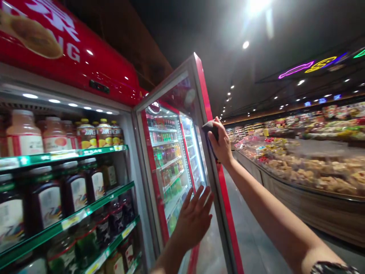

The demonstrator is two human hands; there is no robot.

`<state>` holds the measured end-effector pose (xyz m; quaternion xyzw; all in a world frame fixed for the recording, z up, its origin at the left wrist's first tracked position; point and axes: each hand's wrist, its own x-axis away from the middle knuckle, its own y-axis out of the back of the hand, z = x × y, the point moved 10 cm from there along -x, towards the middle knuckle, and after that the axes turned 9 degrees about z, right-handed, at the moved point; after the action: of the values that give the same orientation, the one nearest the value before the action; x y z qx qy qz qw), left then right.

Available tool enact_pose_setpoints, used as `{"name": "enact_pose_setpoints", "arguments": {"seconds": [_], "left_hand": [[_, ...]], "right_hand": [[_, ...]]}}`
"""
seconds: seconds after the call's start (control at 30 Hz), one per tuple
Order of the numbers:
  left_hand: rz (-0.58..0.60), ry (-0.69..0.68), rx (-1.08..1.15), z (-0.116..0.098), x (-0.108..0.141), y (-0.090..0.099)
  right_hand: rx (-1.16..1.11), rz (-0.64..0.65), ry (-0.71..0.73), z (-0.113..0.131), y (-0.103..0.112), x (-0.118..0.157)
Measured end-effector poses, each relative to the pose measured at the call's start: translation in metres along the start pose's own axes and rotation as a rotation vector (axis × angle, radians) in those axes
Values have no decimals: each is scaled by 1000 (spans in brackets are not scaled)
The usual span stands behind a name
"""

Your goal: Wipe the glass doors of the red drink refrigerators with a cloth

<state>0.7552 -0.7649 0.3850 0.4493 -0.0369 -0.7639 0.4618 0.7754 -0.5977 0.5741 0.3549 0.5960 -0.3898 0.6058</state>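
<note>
A red-framed glass door (201, 95) of a drinks cooler stands open in the middle of the head view. My right hand (221, 142) is at the outer edge of the door, its fingers closed round a dark grey cloth or sponge-like item (210, 129) pressed to the frame. Lower down, my left hand (195, 217) has its fingers spread, palm towards the inner side of the glass; whether it touches the pane cannot be made out. Nothing shows in the left hand.
On the left, the open red cooler (108, 72) holds shelves of juice bottles (24, 131) and dark bottles (76, 186). More lit coolers show through the glass. A curved wooden display counter (299, 209) with packaged food runs along the right, beside a grey floor (251, 232).
</note>
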Motion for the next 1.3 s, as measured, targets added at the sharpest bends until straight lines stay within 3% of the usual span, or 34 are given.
{"name": "enact_pose_setpoints", "arguments": {"seconds": [0.13, 0.2, 0.3, 0.47, 0.53, 0.6, 0.7, 0.9, 1.03, 1.13, 1.3], "left_hand": [[-27, -16, -8, -4, -5, -7], [-26, -34, -30, -7, -11, -6], [17, -22, -84, -8, -27, -1], [61, 9, -236, -10, -58, 9], [81, 34, -322, -10, -64, 7], [119, 53, -402, -10, -64, 3], [167, 69, -499, -10, -56, 3], [258, 106, -512, -11, -49, -7], [237, 172, -482, -13, -59, -19], [340, 176, -372, -15, -68, -27], [385, 187, -188, -20, -80, -17]], "right_hand": [[-29, 84, 15, -6, -3, 40], [-54, 78, 39, -10, -3, 32], [-62, 34, 105, -13, -6, -40], [-66, 58, 128, -23, -32, -222], [-101, 72, 135, -25, -41, -265], [-133, 64, 160, -23, -45, -277], [-162, 47, 219, -10, -41, -244], [-224, 117, 203, 2, -18, -93], [-244, 206, 146, -11, -8, 11], [-251, 246, 75, -28, -1, 76], [-151, 349, -20, -39, 6, 175]]}}
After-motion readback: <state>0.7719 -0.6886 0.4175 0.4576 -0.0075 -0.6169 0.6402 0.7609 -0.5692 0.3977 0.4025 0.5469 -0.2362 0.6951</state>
